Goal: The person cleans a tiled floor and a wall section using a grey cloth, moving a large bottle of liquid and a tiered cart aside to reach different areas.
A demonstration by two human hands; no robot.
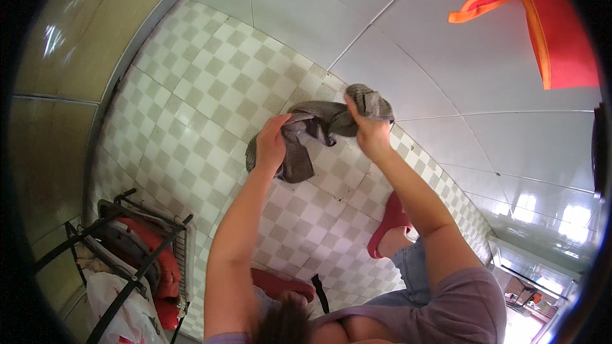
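A dark grey cloth, bunched and twisted, stretches between my two hands above the checkered tile floor. My left hand grips its left end, and a loose flap hangs below the fingers. The right end is held in my right hand, with the thumb laid over the fabric and a crumpled bulge showing beyond it. Between the hands the cloth sags into folds, some of them darker inside. Whether it touches the tiles is hard to tell.
At lower left stands a black-framed rack holding red items and a white plastic bag. Grey wall panels rise on the right, where a red fabric piece with orange trim hangs. Yellowish panels line the left.
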